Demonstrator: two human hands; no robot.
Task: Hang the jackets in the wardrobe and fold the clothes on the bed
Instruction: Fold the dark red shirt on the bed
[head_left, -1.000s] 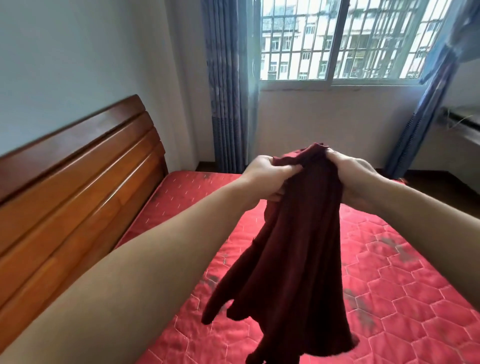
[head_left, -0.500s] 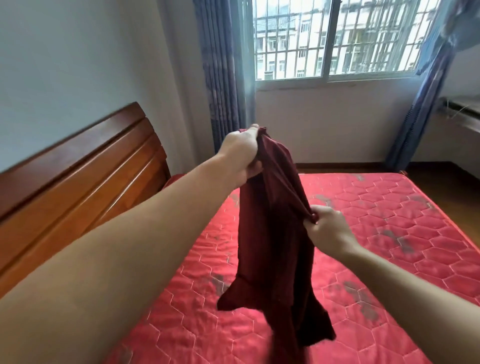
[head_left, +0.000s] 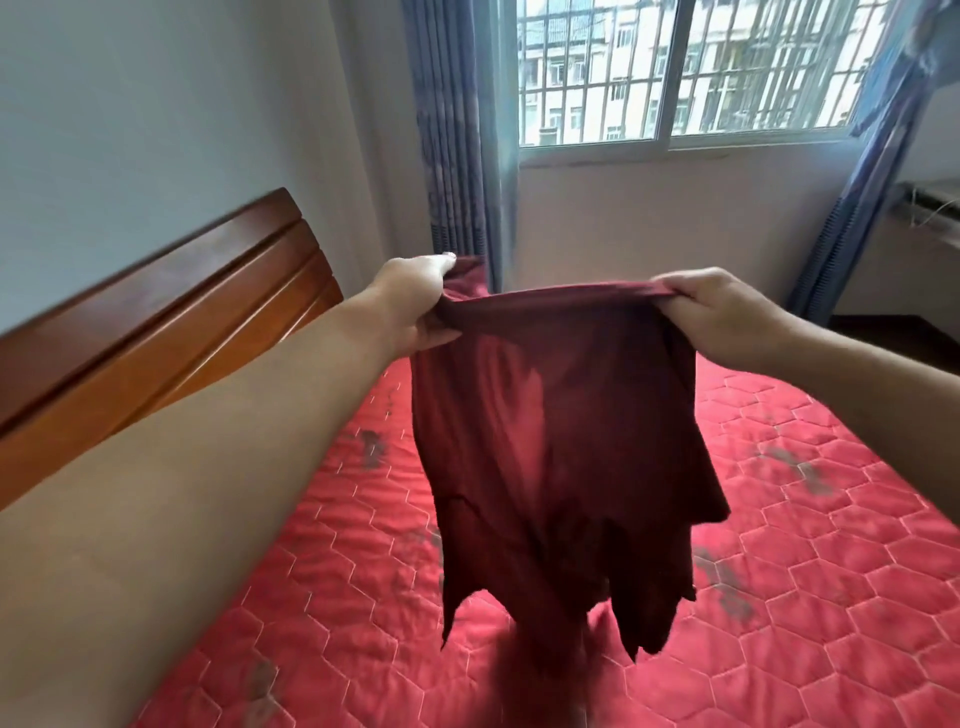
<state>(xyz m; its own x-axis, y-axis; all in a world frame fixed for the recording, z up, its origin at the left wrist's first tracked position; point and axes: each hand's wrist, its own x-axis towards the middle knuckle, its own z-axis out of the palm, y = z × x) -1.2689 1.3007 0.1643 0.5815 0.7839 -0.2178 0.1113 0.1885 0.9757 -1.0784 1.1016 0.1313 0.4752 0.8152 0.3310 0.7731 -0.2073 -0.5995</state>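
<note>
Both hands have drawn apart since half a second ago: the right hand (head_left: 727, 317), which then pinched the cloth low and near the middle, is now up level with the left hand (head_left: 415, 301), and the dark red garment (head_left: 561, 441) that hung in a narrow bunch is now stretched wide between them. Its top edge runs nearly straight from one hand to the other. The left fingers (head_left: 441, 332) are curled under that edge at its left corner, thumb on top, clamped on the cloth. The right fingers (head_left: 670, 288) are curled over the right corner, gripping it as well. Below the hands the garment hangs open and loose in the air above the bed (head_left: 779, 597), whose red quilted mattress shows dark smudges; its ragged lower hem is blurred. A wooden headboard (head_left: 171, 322) stands at the left, blue curtains (head_left: 457, 156) flank the barred window (head_left: 675, 67).
</note>
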